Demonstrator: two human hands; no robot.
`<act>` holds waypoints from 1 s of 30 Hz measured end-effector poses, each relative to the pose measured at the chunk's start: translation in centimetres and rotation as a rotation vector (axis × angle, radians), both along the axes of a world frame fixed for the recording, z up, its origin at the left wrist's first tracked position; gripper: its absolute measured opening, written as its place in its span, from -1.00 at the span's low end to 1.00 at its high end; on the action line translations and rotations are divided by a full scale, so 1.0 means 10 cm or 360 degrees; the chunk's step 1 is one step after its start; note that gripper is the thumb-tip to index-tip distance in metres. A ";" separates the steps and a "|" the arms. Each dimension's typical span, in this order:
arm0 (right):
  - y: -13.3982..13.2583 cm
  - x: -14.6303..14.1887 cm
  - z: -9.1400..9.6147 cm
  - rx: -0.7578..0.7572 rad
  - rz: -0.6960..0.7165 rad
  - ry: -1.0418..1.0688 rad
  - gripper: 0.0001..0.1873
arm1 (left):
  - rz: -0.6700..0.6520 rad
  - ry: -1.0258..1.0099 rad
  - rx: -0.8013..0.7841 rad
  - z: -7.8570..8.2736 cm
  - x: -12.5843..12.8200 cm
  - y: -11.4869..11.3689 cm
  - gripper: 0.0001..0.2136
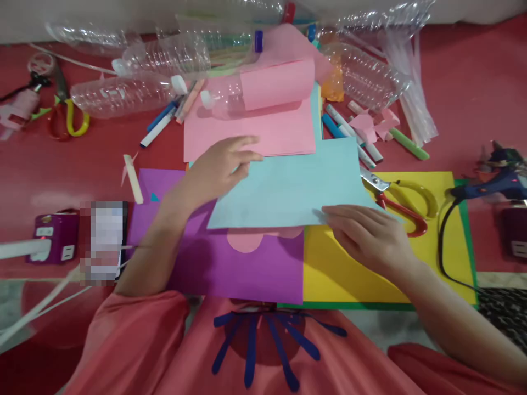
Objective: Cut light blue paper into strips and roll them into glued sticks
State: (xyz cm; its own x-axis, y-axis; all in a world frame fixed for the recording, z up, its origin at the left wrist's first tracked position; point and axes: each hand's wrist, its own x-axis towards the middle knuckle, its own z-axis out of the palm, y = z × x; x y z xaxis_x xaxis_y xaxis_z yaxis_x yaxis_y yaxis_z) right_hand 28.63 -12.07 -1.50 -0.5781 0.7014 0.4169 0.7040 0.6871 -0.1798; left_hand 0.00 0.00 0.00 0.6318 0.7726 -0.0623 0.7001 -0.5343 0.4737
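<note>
A light blue paper sheet (296, 186) lies across the purple sheet (230, 263) and the yellow sheet (370, 274). My left hand (220, 167) rests on the blue sheet's upper left corner, fingers curled over its edge. At the sheet's lower right edge my right hand (366, 236) lies palm down with fingers stretched flat, pressing the paper. A pink cut shape (247, 241) peeks out under the blue sheet. Pink paper (263, 131) lies just beyond, partly rolled.
Red-and-yellow scissors (401, 200) sit right of the blue sheet. A blue glue gun (494, 184) with its black cord lies at far right. Several clear plastic bottles (164, 60) and markers (349, 131) crowd the back. Another pair of scissors (66, 118) lies far left, a purple box (55, 236) at left.
</note>
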 end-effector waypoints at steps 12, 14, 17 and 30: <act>-0.41 -0.08 0.02 -0.0467 0.0067 0.0034 -0.71 | -0.0340 0.0157 0.0095 -0.35 -0.34 -1.03 -0.64; -0.41 -0.05 0.11 -0.0783 0.0205 0.0017 -0.71 | -0.0366 0.0117 0.0169 -0.39 -0.36 -1.09 -0.61; -0.31 0.03 0.14 -0.1025 0.0172 0.0019 -0.70 | -0.0444 -0.0012 0.0380 -0.36 -0.29 -1.24 -0.59; -0.05 0.39 -0.45 -0.0484 -0.0441 -0.0214 -0.64 | -0.0905 -0.0208 0.0006 -0.44 0.23 -1.71 -0.61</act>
